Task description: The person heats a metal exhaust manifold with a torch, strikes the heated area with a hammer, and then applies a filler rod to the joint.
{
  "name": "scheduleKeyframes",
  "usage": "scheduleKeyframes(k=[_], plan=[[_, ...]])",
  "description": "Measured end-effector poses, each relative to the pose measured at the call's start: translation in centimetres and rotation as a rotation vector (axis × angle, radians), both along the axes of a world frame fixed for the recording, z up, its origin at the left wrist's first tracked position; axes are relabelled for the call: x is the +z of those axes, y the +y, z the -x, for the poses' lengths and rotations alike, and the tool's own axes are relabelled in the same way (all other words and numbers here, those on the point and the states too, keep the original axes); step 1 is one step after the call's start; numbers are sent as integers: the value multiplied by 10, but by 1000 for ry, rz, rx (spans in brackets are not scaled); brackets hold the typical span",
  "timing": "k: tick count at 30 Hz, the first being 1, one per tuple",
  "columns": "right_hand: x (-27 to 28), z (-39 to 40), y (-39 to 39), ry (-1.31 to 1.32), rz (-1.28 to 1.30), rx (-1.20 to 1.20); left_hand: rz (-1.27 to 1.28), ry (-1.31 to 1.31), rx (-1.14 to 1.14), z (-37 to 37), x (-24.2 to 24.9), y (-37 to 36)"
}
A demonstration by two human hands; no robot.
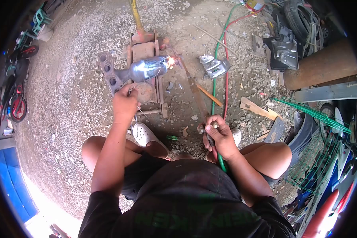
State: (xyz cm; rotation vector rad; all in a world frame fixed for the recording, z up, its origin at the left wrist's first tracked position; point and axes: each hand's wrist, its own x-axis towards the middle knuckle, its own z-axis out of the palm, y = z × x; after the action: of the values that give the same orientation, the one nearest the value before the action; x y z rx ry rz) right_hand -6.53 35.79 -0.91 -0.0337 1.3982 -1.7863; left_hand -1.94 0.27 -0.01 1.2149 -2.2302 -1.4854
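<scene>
My right hand [220,137] is closed around the handle end of a gas torch [196,93], its fingers by the valve knobs. The torch points up and left, and a bright glow [171,61] burns where its tip meets the end of an exhaust manifold [148,67]. This metal piece has a rounded silvery body and a flange with several round ports [107,69]. It lies across a rusty floor jack [143,50]. Just below the manifold, my left hand [125,101] pinches a thin wire [135,117], which dangles past my fingers.
Green [215,85] and red [226,79] hoses run along the gravel. A crumpled silvery metal part [215,66] and a wooden stick [209,95] lie right of the jack. Scrap, a tire [299,20] and green wire mesh [313,115] crowd the right; motorbikes [18,99] stand left.
</scene>
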Motion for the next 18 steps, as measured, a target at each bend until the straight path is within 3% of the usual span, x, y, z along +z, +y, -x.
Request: scheduleKeyframes(k=[18], plan=[[1, -1, -2, 9, -22, 5, -27, 6, -6, 1, 0, 2]])
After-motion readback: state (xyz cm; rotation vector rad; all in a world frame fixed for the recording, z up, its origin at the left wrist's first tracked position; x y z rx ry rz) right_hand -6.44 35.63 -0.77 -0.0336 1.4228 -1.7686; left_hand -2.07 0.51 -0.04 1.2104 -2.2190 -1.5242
